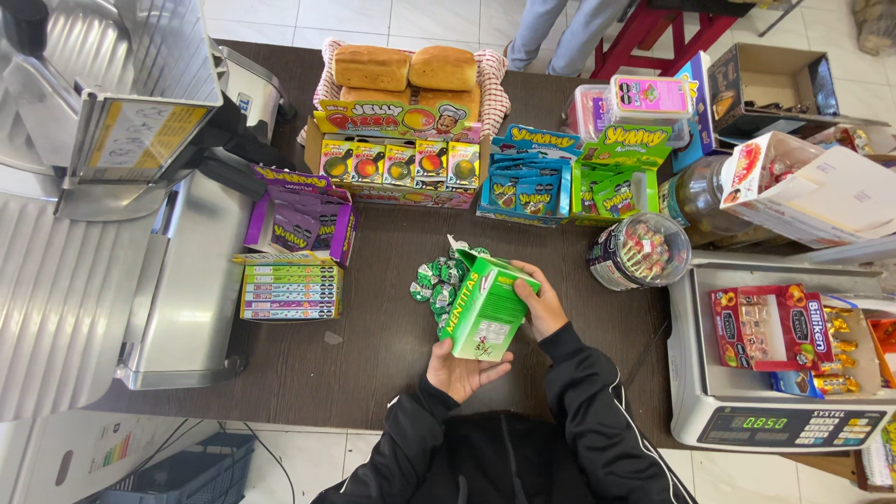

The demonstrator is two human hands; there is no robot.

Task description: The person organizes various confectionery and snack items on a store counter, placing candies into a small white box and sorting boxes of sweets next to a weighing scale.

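Both hands (467,371) gripping green box (485,308), dark brown counter (373,364), white tiled floor (411,19).

A bright green carton (487,313) w/ a white label patch is held over a dark brown counter (373,364). Green-and-white round candies (437,280) are seen beside it. Sleeves (588,411) are black w/ a thin white stripe. A purple box (301,217), blue packs (525,187), golden-brown loaves (406,67) and a grey scale (747,411) w/ a red box (770,327) are noted.
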